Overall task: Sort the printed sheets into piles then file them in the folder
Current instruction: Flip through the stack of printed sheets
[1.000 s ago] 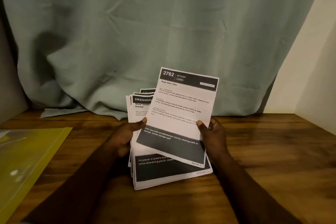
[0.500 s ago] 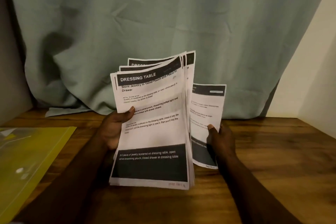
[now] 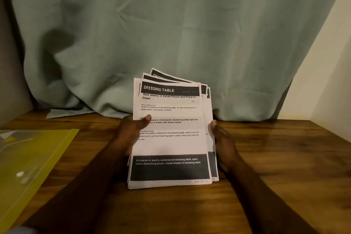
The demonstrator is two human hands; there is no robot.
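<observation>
A stack of printed sheets (image 3: pixel 171 146) stands tilted over the middle of the wooden table, its lower edge near the tabletop. The top sheet is headed "DRESSING TABLE" and has a dark band at its foot. Several sheets fan out behind it at the top. My left hand (image 3: pixel 131 131) grips the stack's left edge, thumb pressed on the top sheet. At the stack's right edge, my right hand (image 3: pixel 222 140) holds the sheets with its thumb at the edge; its fingers are hidden behind the paper. A yellow plastic folder (image 3: pixel 32 159) lies flat at the left.
A pale green curtain (image 3: pixel 171 34) hangs behind the table and drapes onto its far edge. A cream wall (image 3: pixel 326 74) rises at the right. Bare wooden tabletop (image 3: pixel 284 157) lies to the right of my hands and in front of them.
The "KITCHEN" sheet that my right hand held on top went to the right and behind the stack. The stack rose upright, then came down lower; the "DRESSING TABLE" sheet is on top.
</observation>
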